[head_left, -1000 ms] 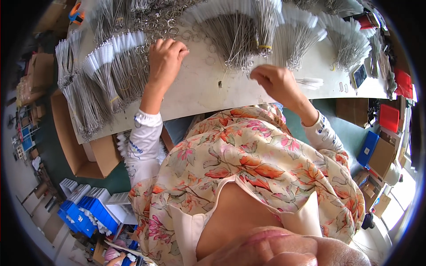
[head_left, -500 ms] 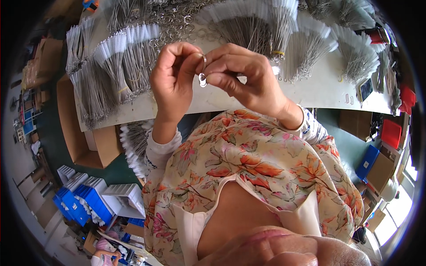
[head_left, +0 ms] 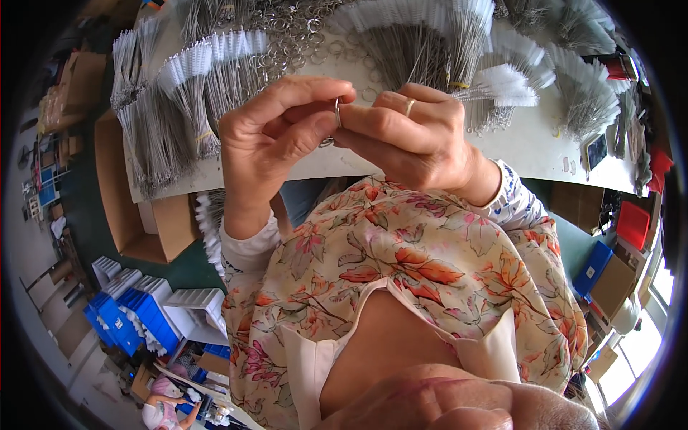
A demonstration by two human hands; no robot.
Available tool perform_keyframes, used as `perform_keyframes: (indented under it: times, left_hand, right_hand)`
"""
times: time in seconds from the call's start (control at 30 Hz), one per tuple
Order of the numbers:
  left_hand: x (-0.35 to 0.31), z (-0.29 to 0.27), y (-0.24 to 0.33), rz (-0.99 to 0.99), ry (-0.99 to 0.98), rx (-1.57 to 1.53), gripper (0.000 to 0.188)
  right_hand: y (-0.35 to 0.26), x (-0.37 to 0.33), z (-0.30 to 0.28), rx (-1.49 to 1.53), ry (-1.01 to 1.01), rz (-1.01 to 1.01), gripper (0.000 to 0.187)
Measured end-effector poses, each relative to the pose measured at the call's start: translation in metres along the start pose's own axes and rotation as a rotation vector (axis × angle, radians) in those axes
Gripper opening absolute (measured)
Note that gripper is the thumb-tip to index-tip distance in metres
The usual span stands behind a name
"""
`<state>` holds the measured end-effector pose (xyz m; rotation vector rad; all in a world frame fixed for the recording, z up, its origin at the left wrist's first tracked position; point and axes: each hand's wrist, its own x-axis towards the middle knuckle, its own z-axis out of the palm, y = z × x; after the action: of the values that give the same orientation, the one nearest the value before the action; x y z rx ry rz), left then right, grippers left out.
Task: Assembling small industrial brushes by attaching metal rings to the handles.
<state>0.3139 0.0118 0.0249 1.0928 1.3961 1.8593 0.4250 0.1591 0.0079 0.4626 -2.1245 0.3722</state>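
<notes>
Over the near edge of the table, my two hands meet at a metal key ring (head_left: 337, 115). My left hand (head_left: 269, 129) pinches it between thumb and fingers. My right hand (head_left: 423, 136) closes on its other side, with the fingertips pressed against it. Small metal loops show just below the ring, partly hidden by the fingers. White-bristled wire brushes (head_left: 505, 84) stick out to the right from behind my right hand; whether it grips their wires is hidden.
Bundles of wire brushes (head_left: 190, 86) stand left, with more bundles (head_left: 416, 50) at back and right. Loose key rings (head_left: 294, 36) lie in a heap between. A cardboard box (head_left: 154, 222) sits below the left table edge. Another person (head_left: 168, 405) works lower left.
Both hands have turned and shifted slightly, with the right fingers now folded against the ring. The brush heads to the right of my right hand have come into view.
</notes>
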Motion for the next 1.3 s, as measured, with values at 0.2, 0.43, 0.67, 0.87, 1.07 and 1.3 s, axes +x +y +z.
perform_keyframes:
  times: [0.2, 0.43, 0.67, 0.87, 1.07, 1.3]
  left_hand:
    - [0.001, -0.001, 0.01, 0.161, 0.063, 0.476, 0.028]
    - [0.003, 0.007, 0.0, 0.31, 0.159, 0.462, 0.03]
    - [0.01, -0.007, -0.004, 0.199, 0.136, 0.392, 0.029]
    - [0.02, -0.024, 0.01, 0.043, -0.016, 0.476, 0.024]
    - [0.046, -0.137, -0.073, -0.605, -0.023, 1.621, 0.027]
    - [0.017, -0.149, -0.087, -0.336, 0.209, 1.531, 0.018]
  right_hand:
    - [0.004, 0.002, 0.004, 0.28, -0.046, 0.228, 0.016]
    - [-0.001, 0.019, -0.008, 1.14, -0.003, 1.106, 0.012]
    - [0.006, 0.018, 0.003, 1.029, -0.052, 1.051, 0.015]
    - [0.003, 0.009, 0.009, 1.081, -0.156, 1.17, 0.012]
    - [-0.017, -0.07, 0.098, 0.227, -0.461, 0.58, 0.013]
    - [0.046, -0.047, 0.067, -0.046, -0.441, 0.556, 0.011]
